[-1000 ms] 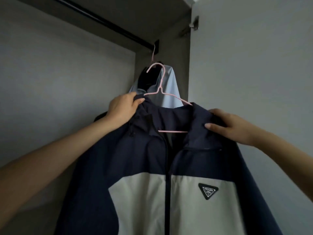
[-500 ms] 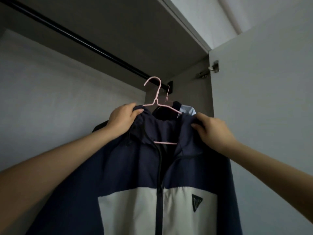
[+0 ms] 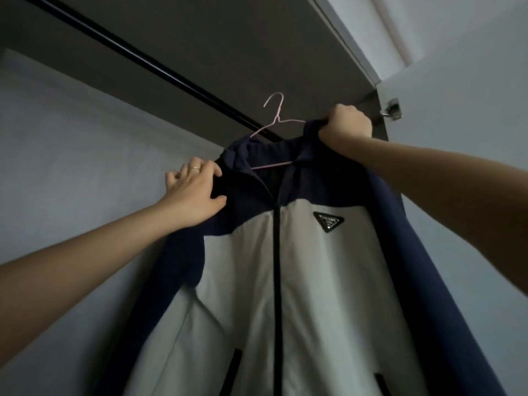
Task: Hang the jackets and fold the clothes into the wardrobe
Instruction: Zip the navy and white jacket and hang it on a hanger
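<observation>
— What does the jacket [image 3: 314, 281] look like?
— Navy shoulders and sleeves, pale front, dark zip closed, triangular chest badge. It sits on a pink wire hanger [image 3: 277, 119], lifted and tilted.
— Is it hooked?
— The hook seems close to the wardrobe's black rail [image 3: 171, 78] but not over it. This angle leaves that unclear.

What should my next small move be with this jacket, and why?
Probably ease the pink hanger's hook over the black rod and lower it until it catches. The left hand and right hand hold the jacket up by its shoulders, and the hook looks not yet seated.
</observation>
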{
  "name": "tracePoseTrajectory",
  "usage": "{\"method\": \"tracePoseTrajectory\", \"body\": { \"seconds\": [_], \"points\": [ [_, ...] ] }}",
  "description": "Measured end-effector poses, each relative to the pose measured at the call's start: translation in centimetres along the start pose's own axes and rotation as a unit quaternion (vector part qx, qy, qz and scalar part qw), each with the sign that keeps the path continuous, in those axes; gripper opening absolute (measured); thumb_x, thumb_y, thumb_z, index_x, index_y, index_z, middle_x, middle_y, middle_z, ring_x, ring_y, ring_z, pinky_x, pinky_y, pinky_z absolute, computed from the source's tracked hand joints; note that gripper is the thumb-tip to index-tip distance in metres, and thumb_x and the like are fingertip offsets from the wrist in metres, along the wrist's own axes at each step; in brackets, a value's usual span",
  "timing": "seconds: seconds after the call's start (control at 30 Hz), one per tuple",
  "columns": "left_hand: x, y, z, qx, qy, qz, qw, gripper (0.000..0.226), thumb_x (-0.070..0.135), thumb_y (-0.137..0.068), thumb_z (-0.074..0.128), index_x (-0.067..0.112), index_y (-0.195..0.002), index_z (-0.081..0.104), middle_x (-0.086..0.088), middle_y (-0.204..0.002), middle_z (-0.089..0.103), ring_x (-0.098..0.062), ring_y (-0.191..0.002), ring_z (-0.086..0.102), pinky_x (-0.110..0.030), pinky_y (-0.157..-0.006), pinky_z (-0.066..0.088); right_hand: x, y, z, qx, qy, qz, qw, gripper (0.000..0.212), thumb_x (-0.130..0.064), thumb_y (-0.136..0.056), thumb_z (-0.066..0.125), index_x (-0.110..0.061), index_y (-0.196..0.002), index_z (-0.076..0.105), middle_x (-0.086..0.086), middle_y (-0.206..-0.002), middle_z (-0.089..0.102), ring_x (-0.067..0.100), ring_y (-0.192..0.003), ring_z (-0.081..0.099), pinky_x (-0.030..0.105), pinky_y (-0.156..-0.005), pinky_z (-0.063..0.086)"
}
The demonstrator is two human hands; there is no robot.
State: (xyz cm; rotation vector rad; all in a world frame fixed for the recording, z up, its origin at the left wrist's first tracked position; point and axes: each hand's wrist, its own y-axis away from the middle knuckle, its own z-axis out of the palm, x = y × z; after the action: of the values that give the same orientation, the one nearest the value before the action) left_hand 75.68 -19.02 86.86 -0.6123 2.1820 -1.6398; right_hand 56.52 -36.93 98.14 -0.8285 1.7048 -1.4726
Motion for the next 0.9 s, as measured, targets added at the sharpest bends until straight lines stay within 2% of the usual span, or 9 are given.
{"method": "tracePoseTrajectory", "body": {
  "seconds": [0.23,0.43,0.53,0.57,0.6,0.67,0.77,0.83,0.9],
  "points": [
    [-2.9,2.6,-0.1,-0.011,0.008,-0.026,1.0,0.042,0.037,-0.085,0.059,0.025,-0.121,0.041,0.0,-0.123,0.035,-0.019,-0.123,0.033,-0.034,-0.1,0.019,-7.4,-1.2,4.8,-0.045,-0.011,0.002,0.999,0.026,-0.014,-0.09,0.055,-0.001,-0.112,0.061,0.017,-0.118,0.062,0.034,-0.108,0.06,0.034,-0.08,0.045],
    [-4.1,3.9,1.0,-0.041,0.023,-0.027,0.999,0.03,0.035,-0.087,0.058,0.026,-0.114,0.049,0.001,-0.121,0.038,-0.018,-0.121,0.038,-0.034,-0.098,0.024,-5.4,0.6,7.7,-0.075,0.056,-0.044,0.995,0.027,-0.009,-0.091,0.05,-0.001,-0.114,0.062,0.021,-0.117,0.061,0.039,-0.108,0.059,0.038,-0.083,0.046],
    [-4.0,4.4,3.5,-0.075,0.109,-0.018,0.991,0.005,0.027,-0.089,0.057,0.029,-0.093,0.057,0.004,-0.107,0.046,-0.019,-0.107,0.053,-0.034,-0.096,0.04,-3.7,1.1,7.4,-0.068,0.071,-0.091,0.991,0.031,-0.023,-0.095,0.049,-0.006,-0.118,0.059,0.022,-0.117,0.062,0.039,-0.106,0.059,0.038,-0.08,0.045],
    [-3.6,4.5,4.6,-0.081,0.147,-0.014,0.986,0.006,0.023,-0.089,0.057,0.029,-0.091,0.059,0.002,-0.105,0.049,-0.02,-0.103,0.057,-0.032,-0.094,0.043,-3.3,1.2,7.1,-0.071,0.068,-0.098,0.99,0.036,-0.033,-0.096,0.048,-0.006,-0.12,0.055,0.021,-0.117,0.061,0.039,-0.107,0.058,0.039,-0.079,0.044],
    [-2.8,4.5,5.9,-0.085,0.182,-0.015,0.98,0.01,0.019,-0.09,0.057,0.026,-0.095,0.062,-0.002,-0.109,0.051,-0.022,-0.103,0.057,-0.029,-0.093,0.043,-2.8,1.4,6.7,-0.078,0.059,-0.098,0.99,0.043,-0.041,-0.097,0.045,-0.006,-0.121,0.051,0.021,-0.118,0.061,0.04,-0.108,0.057,0.039,-0.078,0.042],
    [-1.3,3.5,8.0,-0.072,0.207,-0.02,0.976,0.029,0.015,-0.092,0.057,0.018,-0.12,0.06,-0.008,-0.127,0.046,-0.024,-0.116,0.05,-0.03,-0.099,0.039,-2.4,1.7,6.0,-0.093,0.014,-0.073,0.993,0.046,-0.047,-0.097,0.037,-0.007,-0.119,0.043,0.023,-0.121,0.058,0.042,-0.11,0.055,0.041,-0.08,0.04],
    [1.4,1.4,9.9,-0.049,0.168,0.005,0.985,0.051,0.022,-0.094,0.054,0.025,-0.143,0.038,0.001,-0.152,0.026,-0.02,-0.14,0.025,-0.045,-0.111,0.025,-0.8,2.3,5.2,-0.131,-0.013,-0.058,0.99,0.032,-0.031,-0.097,0.037,-0.006,-0.117,0.039,0.025,-0.126,0.053,0.043,-0.113,0.052,0.04,-0.082,0.037],
    [2.9,0.0,10.8,-0.057,0.139,0.028,0.988,0.05,0.03,-0.096,0.049,0.026,-0.143,0.032,0.003,-0.153,0.029,-0.014,-0.143,0.02,-0.045,-0.112,0.014,0.6,2.8,4.9,-0.151,-0.018,-0.051,0.987,0.031,-0.022,-0.096,0.041,-0.004,-0.122,0.038,0.026,-0.127,0.052,0.043,-0.114,0.052,0.041,-0.085,0.039],
    [4.0,-0.7,11.7,-0.072,0.153,0.013,0.986,0.047,0.037,-0.096,0.047,0.021,-0.136,0.029,-0.001,-0.138,0.048,-0.016,-0.133,0.039,-0.046,-0.112,0.011,2.0,3.2,4.8,-0.148,-0.03,-0.046,0.987,0.035,-0.021,-0.097,0.045,-0.006,-0.127,0.038,0.024,-0.126,0.054,0.042,-0.113,0.053,0.043,-0.089,0.043]
  ]
}}
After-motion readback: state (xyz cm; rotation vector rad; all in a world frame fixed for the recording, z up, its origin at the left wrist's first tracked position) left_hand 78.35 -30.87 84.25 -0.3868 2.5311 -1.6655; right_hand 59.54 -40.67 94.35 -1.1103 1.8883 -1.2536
